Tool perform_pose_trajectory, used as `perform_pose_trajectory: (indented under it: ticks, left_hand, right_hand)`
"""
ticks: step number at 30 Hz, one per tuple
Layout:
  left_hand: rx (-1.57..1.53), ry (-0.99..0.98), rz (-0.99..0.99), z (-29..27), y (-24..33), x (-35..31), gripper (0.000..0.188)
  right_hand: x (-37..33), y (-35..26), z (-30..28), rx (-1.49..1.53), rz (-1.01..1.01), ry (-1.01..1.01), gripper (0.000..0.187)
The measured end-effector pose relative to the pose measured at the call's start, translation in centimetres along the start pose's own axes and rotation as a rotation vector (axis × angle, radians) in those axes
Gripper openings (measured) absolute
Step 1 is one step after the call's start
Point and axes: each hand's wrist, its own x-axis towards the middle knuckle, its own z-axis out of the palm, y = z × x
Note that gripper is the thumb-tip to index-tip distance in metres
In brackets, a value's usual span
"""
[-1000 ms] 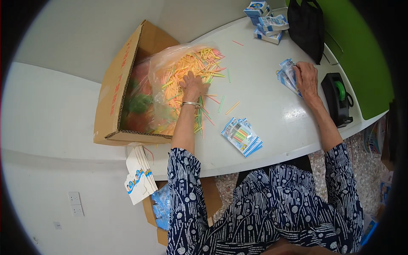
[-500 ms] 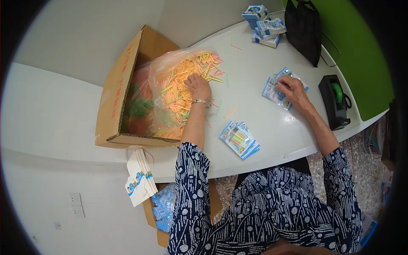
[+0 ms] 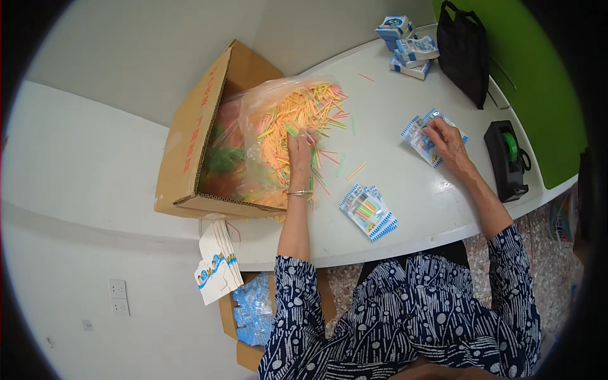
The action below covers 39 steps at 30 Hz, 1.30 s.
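Observation:
A heap of thin pastel sticks [image 3: 304, 107], orange, yellow, pink and green, spills from a clear plastic bag [image 3: 253, 120] lying on its side. My left hand [image 3: 299, 152] is at the near edge of this heap with curled fingers, and short green sticks show at its fingertips. What exactly lies within that hand is partly hidden. Over to the right, my right hand [image 3: 448, 144] pinches a clear blue-and-white packet [image 3: 418, 136] among several overlapping ones on the table. Between the hands, nearer to me, lies a small stack of similar packets [image 3: 368, 212]; coloured sticks show inside the top one.
An open cardboard box [image 3: 190, 139] holds the bag. Small blue-and-white boxes [image 3: 411, 50] and a black bag [image 3: 462, 54] stand at the back. A black tape dispenser [image 3: 503, 161] is at right. White cards [image 3: 218, 266] hang at the table edge [image 3: 354, 256], above a carton of blue packets [image 3: 253, 307].
My left hand has drawn back toward me from the heap's middle, its fingers now curled by green sticks. The right hand stays at the packets. The whole view has shifted slightly.

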Motion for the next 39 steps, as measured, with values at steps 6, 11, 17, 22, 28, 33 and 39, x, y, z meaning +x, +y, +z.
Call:
perform_pose_trajectory:
  ticks: [6,11,17,22,28,33,39]
  left_hand:
    - [-0.733,-0.084,-0.219,0.3,-0.9,-2.3,0.015]
    - [-0.975,-0.15,-0.326,0.0,-1.7,-2.3,0.015]
    - [-0.99,-0.196,-0.334,1.1,-1.3,-2.0,0.009]
    - [-0.872,-0.172,-0.291,0.8,-0.6,-2.3,0.008]
    - [-0.837,-0.198,-0.295,0.8,0.7,-3.2,0.011]
    - [-0.816,-0.277,-0.295,1.3,2.1,-4.1,0.012]
    - [-0.76,-0.309,-0.292,2.5,3.0,-4.4,0.005]
  right_hand:
    - [-0.2,-1.8,1.1,0.234,0.013,0.008,0.021]
    - [0.3,-3.1,1.7,0.234,0.018,-0.175,0.021]
    - [1.3,-6.1,4.0,0.312,0.048,-0.264,0.022]
    - [2.0,-6.7,5.9,0.405,0.052,-0.334,0.024]
    - [2.0,-6.0,7.2,0.447,0.036,-0.399,0.025]
    - [1.9,-6.8,6.7,0.315,-0.014,-0.415,0.026]
    - [1.5,-5.4,7.7,0.325,-0.023,-0.466,0.025]
